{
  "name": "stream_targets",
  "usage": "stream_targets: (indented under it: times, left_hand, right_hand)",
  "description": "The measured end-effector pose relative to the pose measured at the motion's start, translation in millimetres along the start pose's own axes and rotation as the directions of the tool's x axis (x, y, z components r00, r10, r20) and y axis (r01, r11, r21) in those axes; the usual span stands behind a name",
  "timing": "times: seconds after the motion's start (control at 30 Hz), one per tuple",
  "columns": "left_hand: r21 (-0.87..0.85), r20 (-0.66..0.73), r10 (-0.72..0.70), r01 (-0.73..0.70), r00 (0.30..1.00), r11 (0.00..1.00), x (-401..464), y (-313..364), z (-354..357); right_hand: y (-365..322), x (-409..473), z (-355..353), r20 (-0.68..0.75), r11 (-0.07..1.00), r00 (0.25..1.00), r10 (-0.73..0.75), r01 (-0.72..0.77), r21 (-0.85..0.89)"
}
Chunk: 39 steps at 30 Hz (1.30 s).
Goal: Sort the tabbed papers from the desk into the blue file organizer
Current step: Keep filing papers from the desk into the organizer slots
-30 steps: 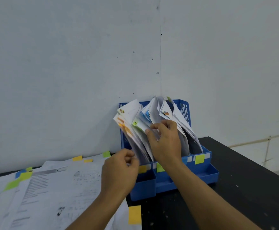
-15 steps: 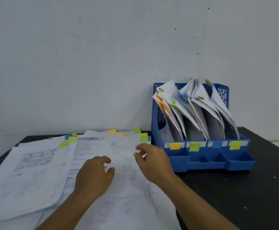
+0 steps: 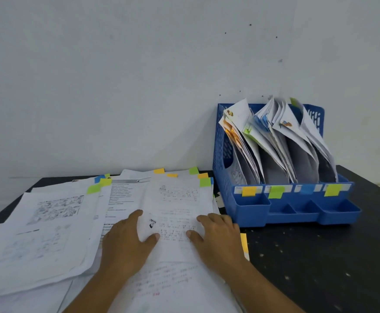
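Note:
A spread of white printed papers with coloured sticky tabs lies on the black desk [image 3: 320,256]. The top sheet [image 3: 180,199] carries a green tab [image 3: 205,182] at its far right corner. My left hand [image 3: 128,242] rests flat on that sheet's left side, and my right hand [image 3: 218,236] rests flat on its right side, fingers straight. The blue file organizer [image 3: 293,211] stands to the right against the wall, its slots holding leaning tabbed papers [image 3: 275,143]. Orange, green, blue and yellow-green tabs label its front.
More tabbed sheets [image 3: 44,227] fan out to the left, reaching the desk's left edge. A yellow tab [image 3: 244,242] sticks out beside my right hand. The white wall [image 3: 139,86] rises right behind the desk. Bare black desk lies in front of the organizer.
Both hands left the organizer's papers and came down to the left onto the paper pile. They now lie flat on the top sheet. The view swung left.

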<state>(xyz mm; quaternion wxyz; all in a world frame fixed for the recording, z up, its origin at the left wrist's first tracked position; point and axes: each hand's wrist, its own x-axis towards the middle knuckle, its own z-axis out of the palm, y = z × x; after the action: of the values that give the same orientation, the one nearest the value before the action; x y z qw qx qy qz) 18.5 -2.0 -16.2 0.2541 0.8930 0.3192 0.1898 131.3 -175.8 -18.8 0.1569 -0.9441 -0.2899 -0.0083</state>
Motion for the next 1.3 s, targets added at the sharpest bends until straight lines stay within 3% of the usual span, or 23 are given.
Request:
stream_targets:
  times: [0.1,0.2,0.37,0.57,0.73,0.83,0.93,1.03,1.2,1.3]
  left_hand:
    - [-0.359,-0.027,-0.024,0.013,0.999,0.933,0.4,5.5,-5.5]
    - [-0.659,0.021,-0.135,0.116,0.991,0.743,6.2,12.7,-15.7]
    - [-0.83,0.235,-0.215,0.311,0.948,0.462,13.9,9.9,-26.9]
    - [-0.783,0.242,-0.207,0.317,0.948,0.535,13.1,5.7,-19.4]
    - [-0.811,0.197,-0.135,0.239,0.971,0.535,11.9,2.2,-31.2]
    - [-0.846,0.213,-0.091,0.23,0.973,0.481,11.1,-1.5,-39.8]
    - [-0.851,0.231,-0.055,0.23,0.971,0.472,8.6,-2.6,-44.6]
    - [-0.86,0.235,-0.016,0.215,0.972,0.462,4.4,0.6,-47.3]
    - [-0.875,0.188,-0.034,0.183,0.982,0.449,4.4,8.8,-47.6]
    - [-0.853,0.093,-0.067,0.114,0.993,0.51,3.6,18.9,-46.8]
  right_hand:
    - [-0.5,-0.4,-0.8,0.021,1.0,1.0,-0.01,0.01,0.015]
    - [0.9,-0.7,-4.0,0.047,0.999,0.999,-0.026,0.024,0.032]
    - [12.1,-2.9,-22.7,0.192,0.984,0.977,-0.093,0.06,0.17]
    - [25.9,-5.9,-38.3,0.283,0.941,0.951,-0.125,0.024,0.337]
    - [18.4,-6.2,-36.7,0.207,0.871,0.978,-0.026,-0.079,0.484]
    - [15.1,-3.9,-38.4,0.131,0.755,0.99,0.045,-0.12,0.645]
    - [14.7,-3.2,-44.8,0.056,0.571,0.992,0.11,-0.109,0.814]
    - [18.4,-3.6,-50.2,0.022,0.464,0.991,0.134,-0.082,0.882]
    - [22.4,-9.2,-68.4,-0.019,0.472,0.997,0.07,-0.017,0.881]
    - [23.5,-13.8,-78.1,-0.047,0.509,0.997,0.056,0.012,0.861]
